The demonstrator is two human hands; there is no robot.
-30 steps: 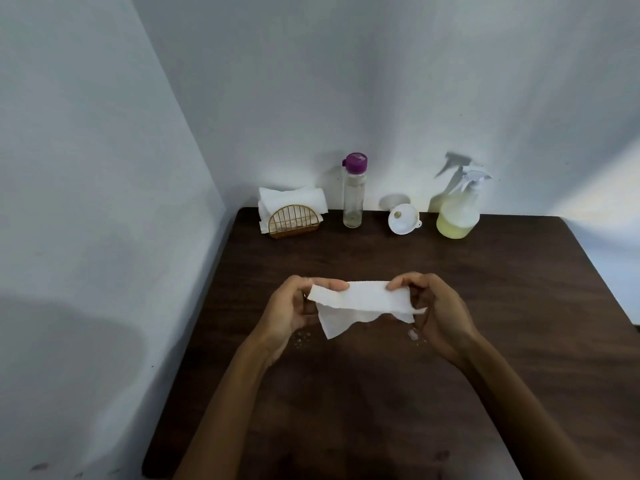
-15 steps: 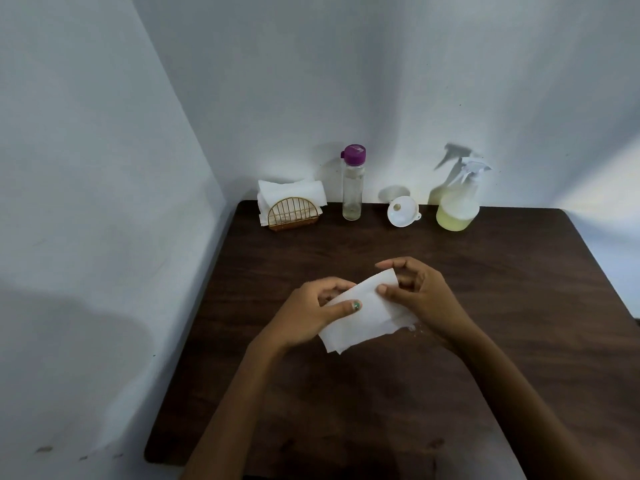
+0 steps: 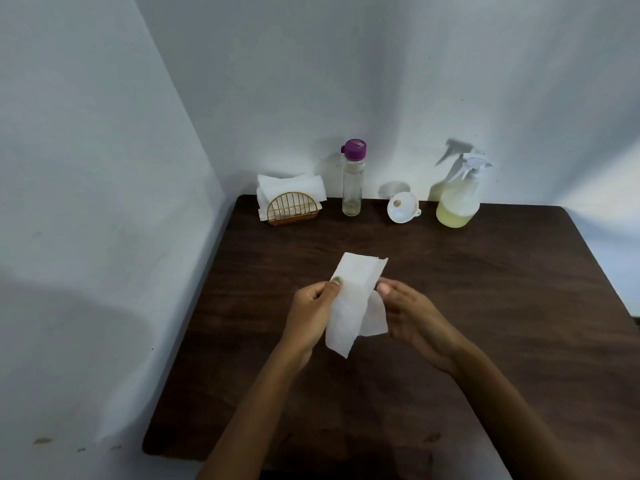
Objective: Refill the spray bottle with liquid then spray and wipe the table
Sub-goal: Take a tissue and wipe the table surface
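Note:
A white paper napkin (image 3: 353,299), folded lengthwise, stands almost upright above the middle of the dark wooden table (image 3: 485,306). My left hand (image 3: 311,313) pinches its left edge with the thumb on top. My right hand (image 3: 412,313) holds its right side from behind. The clear spray bottle (image 3: 459,199) with yellowish liquid in its lower part stands at the back right. A clear bottle with a purple cap (image 3: 352,181), nearly empty, stands at the back centre. A white funnel (image 3: 402,206) lies between the two bottles.
A gold wire holder with white napkins (image 3: 291,200) sits at the back left corner. White walls close the table's back and left sides. The table's front edge runs under my forearms.
The napkin has been folded narrower and turned from lying crosswise between my hands to standing nearly upright. My hands have come closer together. The view has dropped slightly.

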